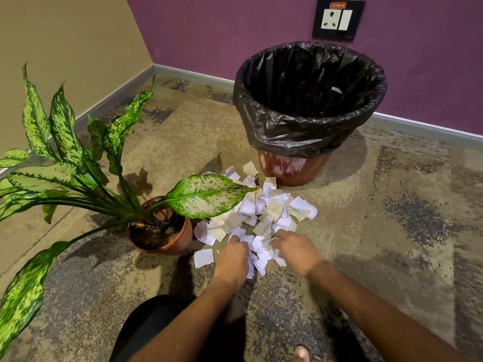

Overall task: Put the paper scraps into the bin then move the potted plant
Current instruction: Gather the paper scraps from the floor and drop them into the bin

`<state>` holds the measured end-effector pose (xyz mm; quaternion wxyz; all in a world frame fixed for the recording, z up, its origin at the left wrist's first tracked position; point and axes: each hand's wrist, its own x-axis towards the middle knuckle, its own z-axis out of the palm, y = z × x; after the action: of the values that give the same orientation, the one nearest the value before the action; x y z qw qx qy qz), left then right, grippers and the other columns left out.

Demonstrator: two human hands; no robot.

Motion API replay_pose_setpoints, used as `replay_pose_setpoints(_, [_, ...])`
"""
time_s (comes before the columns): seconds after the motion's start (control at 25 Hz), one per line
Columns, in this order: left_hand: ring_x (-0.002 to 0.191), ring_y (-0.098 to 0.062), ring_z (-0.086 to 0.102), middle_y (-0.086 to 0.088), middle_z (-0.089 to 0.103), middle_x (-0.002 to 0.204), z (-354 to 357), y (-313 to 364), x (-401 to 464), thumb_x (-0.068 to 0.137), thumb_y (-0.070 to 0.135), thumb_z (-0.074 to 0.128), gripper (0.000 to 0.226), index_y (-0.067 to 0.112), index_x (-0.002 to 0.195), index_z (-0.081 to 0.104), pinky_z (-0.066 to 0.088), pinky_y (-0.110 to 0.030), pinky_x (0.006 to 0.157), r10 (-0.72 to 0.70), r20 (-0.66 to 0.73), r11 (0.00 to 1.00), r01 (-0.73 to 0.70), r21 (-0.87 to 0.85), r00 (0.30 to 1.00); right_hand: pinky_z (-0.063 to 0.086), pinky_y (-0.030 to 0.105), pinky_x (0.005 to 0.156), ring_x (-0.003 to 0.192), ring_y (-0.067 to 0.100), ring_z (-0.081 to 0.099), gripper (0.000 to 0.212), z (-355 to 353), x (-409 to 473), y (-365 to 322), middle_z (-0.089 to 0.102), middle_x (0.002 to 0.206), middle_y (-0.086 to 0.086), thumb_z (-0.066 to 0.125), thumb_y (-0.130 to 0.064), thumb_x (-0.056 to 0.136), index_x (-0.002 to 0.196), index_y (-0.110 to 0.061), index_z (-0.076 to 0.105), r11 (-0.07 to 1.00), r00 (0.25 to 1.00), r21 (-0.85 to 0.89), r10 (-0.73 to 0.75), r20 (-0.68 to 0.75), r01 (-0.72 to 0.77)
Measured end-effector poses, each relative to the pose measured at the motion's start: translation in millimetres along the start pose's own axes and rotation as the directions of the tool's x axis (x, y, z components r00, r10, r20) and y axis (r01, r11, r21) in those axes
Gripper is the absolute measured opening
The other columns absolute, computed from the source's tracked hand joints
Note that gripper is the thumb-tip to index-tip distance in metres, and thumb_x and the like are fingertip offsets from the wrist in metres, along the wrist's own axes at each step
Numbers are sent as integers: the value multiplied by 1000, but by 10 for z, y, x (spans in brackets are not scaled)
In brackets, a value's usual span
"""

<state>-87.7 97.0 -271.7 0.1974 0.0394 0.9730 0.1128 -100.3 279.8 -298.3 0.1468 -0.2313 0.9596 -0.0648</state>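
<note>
Crouching on the carpet [392,231] and gathering the scraps [264,212] with both hands. Lying in a loose heap between the plant [162,226] and the bin [308,111], touching the bin's foot on the far side and lying just beside the plant pot on the left. Hanging over the left part of the heap, one wide leaf [206,195].

Left hand [232,259] curling down into the near edge of the heap, fingers bent and closing on some white pieces; not possible to tell how many. Right hand [295,253] lying flatter, fingers half spread over the pieces, pressing and not clearly pinching.

Probably only starting the first step, nearly all the paper being on the floor and only one pale scrap showing in the bin.

For doing it well: sweeping both hands toward each other, pressing the pieces into one bundle, then lifting it low and straight over the black liner [261,121]. Watching for light pieces slipping out at the sides, and avoiding the leaf and the pot while scooping.
</note>
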Motion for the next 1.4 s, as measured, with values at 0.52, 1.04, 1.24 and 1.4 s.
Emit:
replay_pose_setpoints(0.52, [73, -13, 57, 4, 57, 84, -1090, 872, -105, 87, 9, 65, 6, 12, 92, 67, 37, -14, 58, -57, -432, 799, -218, -560, 900, 55, 31, 64, 72, 25, 67, 27, -1274, -274, 267, 67, 91, 5, 80, -9, 71, 96, -16, 74, 977, 797, 204, 79, -598, 56])
replay_pose_setpoints(1.04, [61, -21, 63, -3, 62, 62, -2466, 1475, 353, 75, 2, 66, 13, 12, 66, 69, 54, -32, 54, -209, -638, 751, -296, -590, 742, 47, 33, 87, 96, 22, 62, 20, -2840, 159, 743, 66, 111, 2, 70, -16, 81, 101, -16, 72, 972, 557, 225, 226, -799, -72])
replay_pose_setpoints(1.24, [76, -28, 66, -11, 67, 74, -2581, 1353, 608, 73, -3, 62, 13, 10, 70, 65, 46, -27, 55, -153, -632, 817, -263, -513, 760, 45, 35, 97, 113, 22, 56, 36, -2801, 285, 799, 59, 126, 1, 66, -4, 80, 113, -18, 68, 975, 624, 196, 219, -750, -108])
replay_pose_setpoints(1.4, [78, -28, 68, -11, 71, 82, -2670, 1364, 783, 73, 5, 68, 10, 15, 73, 69, 55, -28, 63, -131, -625, 832, -257, -491, 770, 41, 41, 104, 125, 21, 47, 38, -2742, 303, 758, 50, 138, -2, 62, -3, 85, 118, -22, 65, 975, 697, 198, 210, -686, -98])
